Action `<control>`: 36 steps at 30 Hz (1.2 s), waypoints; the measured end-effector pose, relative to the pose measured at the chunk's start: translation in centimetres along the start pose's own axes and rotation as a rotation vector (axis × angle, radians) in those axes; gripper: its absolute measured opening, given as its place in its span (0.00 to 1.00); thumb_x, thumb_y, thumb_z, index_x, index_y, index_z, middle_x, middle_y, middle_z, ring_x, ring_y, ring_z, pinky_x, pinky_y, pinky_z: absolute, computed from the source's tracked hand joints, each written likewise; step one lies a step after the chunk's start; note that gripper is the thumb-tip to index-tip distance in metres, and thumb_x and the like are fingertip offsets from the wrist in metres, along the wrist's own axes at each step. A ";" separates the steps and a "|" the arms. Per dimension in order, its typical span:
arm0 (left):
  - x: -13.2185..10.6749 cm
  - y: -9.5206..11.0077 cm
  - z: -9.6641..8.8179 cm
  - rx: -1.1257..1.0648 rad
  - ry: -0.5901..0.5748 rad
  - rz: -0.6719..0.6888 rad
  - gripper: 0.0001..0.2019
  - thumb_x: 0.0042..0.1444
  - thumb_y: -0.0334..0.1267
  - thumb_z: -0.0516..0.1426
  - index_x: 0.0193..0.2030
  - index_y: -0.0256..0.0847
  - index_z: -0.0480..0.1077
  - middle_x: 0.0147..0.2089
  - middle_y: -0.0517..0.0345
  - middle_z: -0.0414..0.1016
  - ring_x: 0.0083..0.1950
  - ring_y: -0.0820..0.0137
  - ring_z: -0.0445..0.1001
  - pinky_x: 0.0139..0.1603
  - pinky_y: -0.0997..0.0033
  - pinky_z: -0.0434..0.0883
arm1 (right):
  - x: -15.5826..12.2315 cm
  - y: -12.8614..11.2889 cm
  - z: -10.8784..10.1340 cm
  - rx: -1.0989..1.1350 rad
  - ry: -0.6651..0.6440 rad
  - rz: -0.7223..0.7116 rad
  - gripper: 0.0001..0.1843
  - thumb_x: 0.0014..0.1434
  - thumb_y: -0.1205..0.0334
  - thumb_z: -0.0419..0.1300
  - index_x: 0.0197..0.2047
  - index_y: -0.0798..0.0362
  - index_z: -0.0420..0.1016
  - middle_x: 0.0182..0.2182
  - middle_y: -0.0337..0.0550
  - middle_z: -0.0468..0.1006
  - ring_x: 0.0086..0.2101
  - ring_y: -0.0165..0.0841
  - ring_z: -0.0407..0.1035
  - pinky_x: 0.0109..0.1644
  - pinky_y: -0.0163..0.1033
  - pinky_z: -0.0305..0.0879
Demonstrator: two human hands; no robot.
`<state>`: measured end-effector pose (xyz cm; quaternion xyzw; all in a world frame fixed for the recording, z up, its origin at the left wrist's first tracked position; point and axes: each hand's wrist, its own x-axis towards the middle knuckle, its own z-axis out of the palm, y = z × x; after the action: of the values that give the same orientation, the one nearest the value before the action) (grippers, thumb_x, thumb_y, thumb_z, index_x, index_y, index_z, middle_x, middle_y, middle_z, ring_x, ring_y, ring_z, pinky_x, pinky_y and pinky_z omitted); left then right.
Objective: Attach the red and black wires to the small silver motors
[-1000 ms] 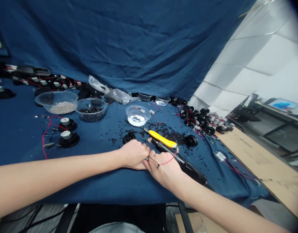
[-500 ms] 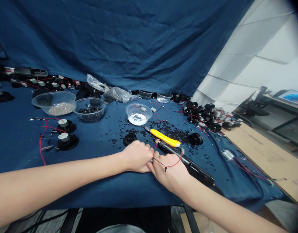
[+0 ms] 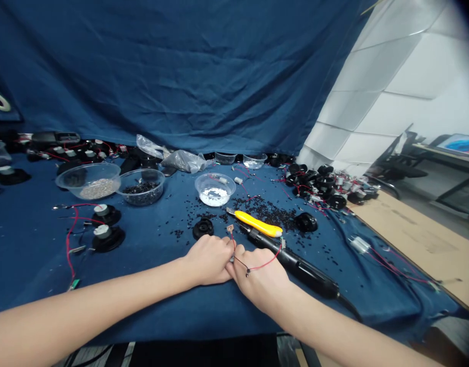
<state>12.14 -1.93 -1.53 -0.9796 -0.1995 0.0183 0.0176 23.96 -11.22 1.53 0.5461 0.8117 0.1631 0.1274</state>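
Observation:
My left hand (image 3: 209, 259) and my right hand (image 3: 259, 275) rest knuckle to knuckle on the blue cloth near the table's front edge, both with fingers curled shut. Between them they pinch a small part with thin red and black wires (image 3: 257, 266). The wires loop over the back of my right hand and end in small metal tabs. The part itself is hidden by my fingers. Just beyond my right hand lie a black pen-shaped tool (image 3: 295, 262) and a yellow utility knife (image 3: 255, 223).
Clear plastic bowls (image 3: 88, 179) of small parts stand at left and centre. A black round piece (image 3: 202, 228) lies just past my left hand. Wired black discs (image 3: 106, 237) lie at left, a heap of them (image 3: 322, 188) at right. Black bits litter the cloth. A wooden board (image 3: 417, 239) lies at right.
My hands stay pressed together on the wired part, shifting only slightly. The view has moved a little.

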 end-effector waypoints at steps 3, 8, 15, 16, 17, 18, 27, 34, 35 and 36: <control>0.0 0.0 0.1 -0.010 -0.010 -0.019 0.13 0.64 0.44 0.56 0.43 0.34 0.70 0.38 0.56 0.75 0.34 0.70 0.75 0.36 0.66 0.75 | 0.1 0.0 -0.3 0.019 -0.035 0.012 0.09 0.63 0.72 0.54 0.44 0.62 0.74 0.34 0.55 0.78 0.24 0.37 0.71 0.21 0.38 0.57; 0.2 -0.1 -0.2 -0.016 -0.039 -0.019 0.15 0.64 0.46 0.55 0.43 0.34 0.71 0.37 0.56 0.76 0.34 0.70 0.76 0.37 0.65 0.75 | 0.0 0.2 -0.7 0.063 -0.073 0.000 0.10 0.63 0.76 0.51 0.40 0.61 0.74 0.30 0.52 0.77 0.25 0.36 0.71 0.22 0.37 0.56; 0.1 -0.1 -0.1 -0.012 -0.040 -0.013 0.13 0.64 0.45 0.55 0.43 0.34 0.71 0.37 0.56 0.75 0.34 0.70 0.76 0.37 0.65 0.75 | 0.1 0.1 -0.3 0.084 -0.086 0.024 0.10 0.65 0.73 0.52 0.41 0.59 0.75 0.32 0.51 0.77 0.27 0.39 0.72 0.23 0.38 0.54; 0.1 -0.1 -0.1 -0.010 -0.039 -0.016 0.13 0.64 0.45 0.55 0.43 0.34 0.71 0.36 0.57 0.75 0.34 0.70 0.75 0.37 0.65 0.75 | 0.2 0.1 -0.3 0.083 -0.085 0.029 0.10 0.65 0.72 0.52 0.40 0.59 0.75 0.32 0.51 0.77 0.27 0.39 0.72 0.23 0.39 0.54; 0.0 -0.1 0.0 -0.007 -0.038 -0.021 0.13 0.64 0.45 0.55 0.43 0.34 0.71 0.36 0.57 0.75 0.33 0.71 0.75 0.36 0.65 0.75 | 0.2 0.0 -0.2 0.081 -0.083 0.031 0.11 0.66 0.71 0.51 0.40 0.60 0.75 0.31 0.51 0.77 0.27 0.39 0.72 0.23 0.39 0.53; 0.0 -0.1 0.0 -0.004 -0.036 -0.026 0.13 0.64 0.44 0.56 0.43 0.34 0.71 0.36 0.57 0.75 0.33 0.71 0.75 0.36 0.65 0.75 | 0.3 0.0 -0.1 0.078 -0.081 0.035 0.12 0.67 0.70 0.51 0.40 0.61 0.75 0.31 0.52 0.77 0.26 0.39 0.72 0.23 0.39 0.53; 0.2 0.2 0.1 -0.016 0.014 -0.024 0.14 0.64 0.46 0.55 0.41 0.35 0.71 0.33 0.58 0.75 0.31 0.71 0.75 0.35 0.66 0.74 | -0.2 0.3 0.0 0.077 -0.085 0.019 0.13 0.68 0.69 0.49 0.46 0.63 0.74 0.34 0.55 0.78 0.28 0.40 0.73 0.24 0.39 0.53; 0.0 0.3 0.3 -0.042 0.074 -0.053 0.13 0.58 0.42 0.54 0.36 0.34 0.72 0.29 0.53 0.77 0.27 0.63 0.77 0.29 0.65 0.71 | 0.2 0.4 -0.1 0.119 -0.147 0.054 0.17 0.70 0.66 0.47 0.47 0.66 0.74 0.32 0.57 0.77 0.29 0.43 0.73 0.25 0.40 0.51; 0.0 0.3 0.3 -0.045 0.085 -0.056 0.13 0.57 0.42 0.53 0.36 0.34 0.73 0.28 0.51 0.77 0.27 0.60 0.77 0.28 0.64 0.70 | 0.3 0.4 -0.2 0.125 -0.153 0.054 0.17 0.69 0.67 0.47 0.47 0.66 0.74 0.33 0.57 0.77 0.29 0.43 0.73 0.25 0.40 0.50; 0.1 0.3 0.3 -0.048 0.094 -0.057 0.14 0.57 0.41 0.51 0.36 0.34 0.73 0.27 0.49 0.78 0.28 0.57 0.78 0.27 0.64 0.69 | 0.3 0.4 -0.2 0.131 -0.157 0.050 0.16 0.69 0.68 0.46 0.48 0.65 0.74 0.34 0.56 0.77 0.30 0.43 0.73 0.25 0.40 0.50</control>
<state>12.31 -2.21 -1.85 -0.9734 -0.2268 -0.0331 0.0041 24.15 -10.86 1.84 0.5846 0.7941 0.0697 0.1507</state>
